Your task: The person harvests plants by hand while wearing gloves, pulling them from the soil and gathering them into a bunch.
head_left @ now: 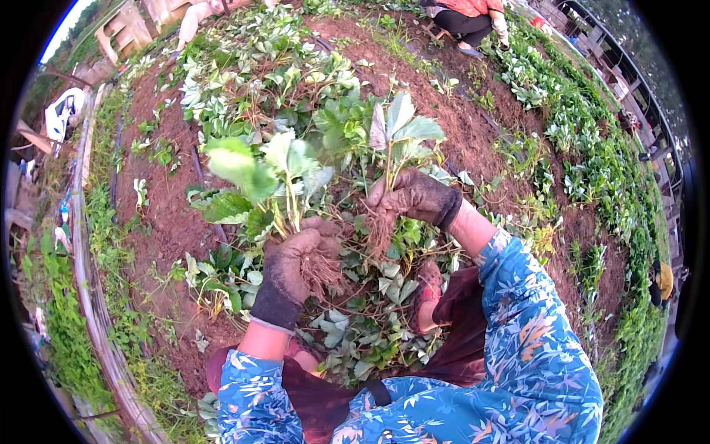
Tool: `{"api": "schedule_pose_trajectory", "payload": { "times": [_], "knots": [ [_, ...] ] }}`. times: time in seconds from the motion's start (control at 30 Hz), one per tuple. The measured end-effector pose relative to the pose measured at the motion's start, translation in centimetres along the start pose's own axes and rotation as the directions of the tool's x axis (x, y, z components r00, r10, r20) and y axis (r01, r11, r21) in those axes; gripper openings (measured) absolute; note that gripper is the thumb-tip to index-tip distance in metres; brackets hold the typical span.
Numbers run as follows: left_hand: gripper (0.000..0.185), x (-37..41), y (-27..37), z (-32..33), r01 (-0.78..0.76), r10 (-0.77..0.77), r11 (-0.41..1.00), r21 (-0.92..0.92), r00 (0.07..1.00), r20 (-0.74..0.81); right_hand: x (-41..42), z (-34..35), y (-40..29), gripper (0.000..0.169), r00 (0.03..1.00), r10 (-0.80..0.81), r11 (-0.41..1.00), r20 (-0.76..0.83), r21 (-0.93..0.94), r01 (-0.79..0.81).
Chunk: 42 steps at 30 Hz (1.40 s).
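Observation:
My left hand (pixel 291 266), in a soil-stained glove, is closed around a bunch of strawberry seedlings (pixel 291 191). Their leaves fan out above the fist, partly blurred, and the bare roots (pixel 323 275) hang below it. Gloved as well, my right hand (pixel 413 195) pinches a smaller strawberry plant (pixel 400 130) by its stems. Reddish-brown roots (pixel 381 230) dangle under those fingers. The two hands are apart, both above a layer of strawberry foliage (pixel 344 333) between my feet.
Ahead lies a large heap of strawberry plants (pixel 266 83) on reddish soil (pixel 150 238). Thin dark hoses (pixel 199 164) run along the rows. A crouching person (pixel 471 22) is at the upper right, and another person's leg (pixel 191 25) shows at the upper left. A pale border (pixel 91 311) edges the left side.

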State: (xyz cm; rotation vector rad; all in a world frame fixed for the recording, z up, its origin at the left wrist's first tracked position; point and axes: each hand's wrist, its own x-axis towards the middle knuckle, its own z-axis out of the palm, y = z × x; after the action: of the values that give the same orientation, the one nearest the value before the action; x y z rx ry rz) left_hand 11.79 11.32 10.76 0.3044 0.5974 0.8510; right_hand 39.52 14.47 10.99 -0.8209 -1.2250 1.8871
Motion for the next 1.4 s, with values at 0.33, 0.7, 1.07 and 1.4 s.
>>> {"api": "schedule_pose_trajectory", "payload": {
  "times": [0.33,0.7,1.07,1.4],
  "knots": [
    [0.049,0.0,0.8,-1.1,-0.018,0.035,0.982,0.186,0.996,-0.085,3.8,3.2,-0.8,0.021,0.988,0.156,0.929,-0.002,-0.339,-0.148],
    [0.041,1.6,2.6,-2.9,-0.012,0.063,0.934,0.356,0.989,-0.134,7.4,2.9,0.7,0.024,0.969,0.122,0.788,-0.217,-0.573,-0.227],
    [0.025,1.8,6.7,-4.5,-0.287,0.404,0.875,0.39,0.877,-0.261,17.0,-6.9,12.8,0.012,0.981,-0.112,0.295,-0.157,-0.948,-0.118],
    [0.034,1.3,9.0,-4.3,-0.312,0.383,0.918,0.243,0.857,-0.345,14.6,-8.4,30.4,0.033,0.697,0.183,0.141,-0.694,-0.683,-0.717]
  ]
}}
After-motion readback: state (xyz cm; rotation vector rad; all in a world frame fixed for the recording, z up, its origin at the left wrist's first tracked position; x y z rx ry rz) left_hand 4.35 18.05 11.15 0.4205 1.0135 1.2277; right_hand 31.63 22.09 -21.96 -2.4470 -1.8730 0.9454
